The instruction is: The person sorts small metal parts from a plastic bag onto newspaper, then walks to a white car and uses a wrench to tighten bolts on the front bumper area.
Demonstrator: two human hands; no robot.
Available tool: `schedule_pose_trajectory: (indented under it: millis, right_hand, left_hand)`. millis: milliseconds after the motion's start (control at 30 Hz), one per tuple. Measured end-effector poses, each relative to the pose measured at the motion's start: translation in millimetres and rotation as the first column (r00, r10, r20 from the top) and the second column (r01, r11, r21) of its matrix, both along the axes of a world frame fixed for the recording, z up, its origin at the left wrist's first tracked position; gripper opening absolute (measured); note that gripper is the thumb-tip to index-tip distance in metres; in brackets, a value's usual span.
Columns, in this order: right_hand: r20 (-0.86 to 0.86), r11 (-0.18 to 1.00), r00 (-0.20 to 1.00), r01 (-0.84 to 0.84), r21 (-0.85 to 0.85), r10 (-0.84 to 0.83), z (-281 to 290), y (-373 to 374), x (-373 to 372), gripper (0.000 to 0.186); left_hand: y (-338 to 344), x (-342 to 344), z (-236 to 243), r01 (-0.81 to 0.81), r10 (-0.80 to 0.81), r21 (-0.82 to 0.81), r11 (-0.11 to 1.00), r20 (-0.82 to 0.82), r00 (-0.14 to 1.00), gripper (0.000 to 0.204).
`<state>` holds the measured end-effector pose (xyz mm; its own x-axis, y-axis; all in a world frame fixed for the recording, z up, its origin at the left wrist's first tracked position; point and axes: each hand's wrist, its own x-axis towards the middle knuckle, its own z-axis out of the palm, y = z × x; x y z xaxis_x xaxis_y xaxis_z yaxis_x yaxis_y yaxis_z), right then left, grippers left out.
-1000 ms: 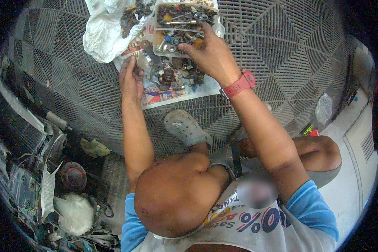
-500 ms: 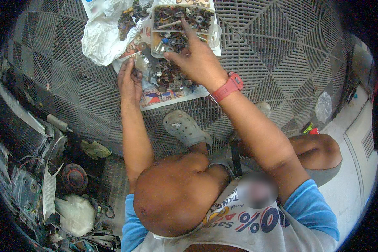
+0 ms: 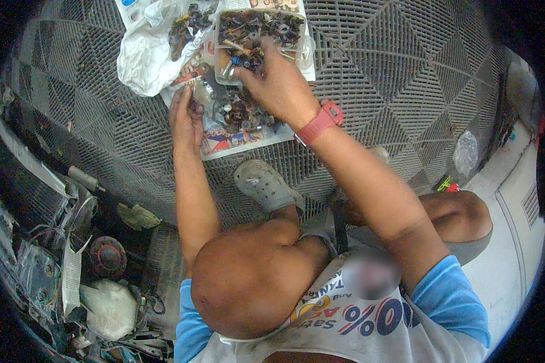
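My right hand (image 3: pixel 272 81) reaches over a clear, divided plastic container (image 3: pixel 220 43) full of dark bolts, washers and small fittings, thumb and forefinger apart, fingertips among the parts of its nearer compartment. My left hand (image 3: pixel 186 116) rests at the left edge of a newspaper sheet (image 3: pixel 236 148), fingers curled beside a small clear plastic piece (image 3: pixel 203 92); what they grip, if anything, is hidden. Loose metal parts (image 3: pixel 236 115) lie on the paper below the container. Another heap of parts (image 3: pixel 188 30) sits upper left, beside a crumpled white bag (image 3: pixel 144 63).
The perforated grey mat floor (image 3: pixel 399 72) surrounds the paper. My feet in grey clogs (image 3: pixel 266 184) are just below it. Dusty panels and wiring (image 3: pixel 42 254) lie along the left, a clear plastic scrap (image 3: pixel 465 152) on the right near a pale ledge (image 3: pixel 515 206).
My right hand has moved left and slightly down, its forefinger dropping lower into the container's parts. The container sits slightly further left. My left hand has barely moved.
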<state>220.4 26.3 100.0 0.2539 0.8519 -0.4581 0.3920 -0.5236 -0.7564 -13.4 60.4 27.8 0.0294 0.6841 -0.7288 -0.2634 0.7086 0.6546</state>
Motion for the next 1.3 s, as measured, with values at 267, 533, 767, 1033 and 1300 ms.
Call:
schedule_pose_trajectory:
  millis: [267, 533, 767, 1033, 1300]
  right_hand:
    - [-0.055, 0.998, 0.998, 0.022, 0.053, -0.019, 5.0, -35.3, -17.5, 0.072]
    - [-0.074, 0.990, 0.987, 0.140, -0.020, -0.141, 10.8, -41.9, -9.9, 0.072]
    - [-0.014, 0.993, 0.999, 0.046, 0.113, -0.045, 20.6, 2.2, -3.0, 0.069]
    - [0.047, 0.933, 0.939, -0.344, 0.105, 0.341, 6.5, 67.1, -56.1, 0.081]
    - [0.070, 0.980, 0.989, -0.140, 0.141, 0.132, -22.4, 100.2, -51.0, 0.099]
  left_hand:
    - [-0.6, -1.1, -2.0, 0.006, -0.006, 0.011, 1.000, 0.007, 1.000, 0.018]
    - [-0.6, 2.6, 1.9, -0.008, 0.008, -0.008, 1.000, -0.002, 1.000, 0.018]
    - [-1.5, -6.6, -2.7, 0.025, -0.025, -0.037, 0.999, -0.020, 0.999, 0.019]
    - [-4.0, 12.5, 10.5, -0.050, 0.048, 0.055, 0.997, 0.038, 0.998, 0.027]
    - [-4.5, -9.7, -10.1, 0.023, -0.022, -0.023, 0.999, 0.066, 0.998, 0.021]
